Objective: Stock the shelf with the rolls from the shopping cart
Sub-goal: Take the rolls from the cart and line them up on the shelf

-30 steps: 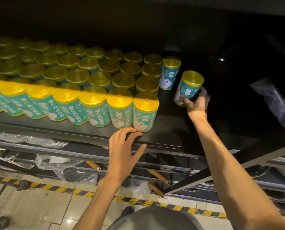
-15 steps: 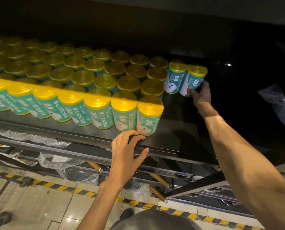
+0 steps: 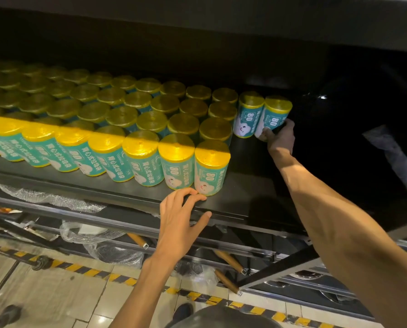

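Dark shelf [image 3: 245, 185] over tiled floor [image 3: 55, 292]; my right hand [image 3: 279, 138] grips the roll [image 3: 274, 114], now apparently touching its neighbour [image 3: 247, 114]; left hand [image 3: 177, 218] loosely spread.

Both forearms are bare from wrist to elbow, with no sleeves, watches or rings showing on the left hand [image 3: 177, 223] or the right hand [image 3: 280, 138]. At the near edge sits a rounded grey shape [image 3: 221, 318], perhaps the person's shirt, and just left of it a dark shoe [image 3: 182, 312].
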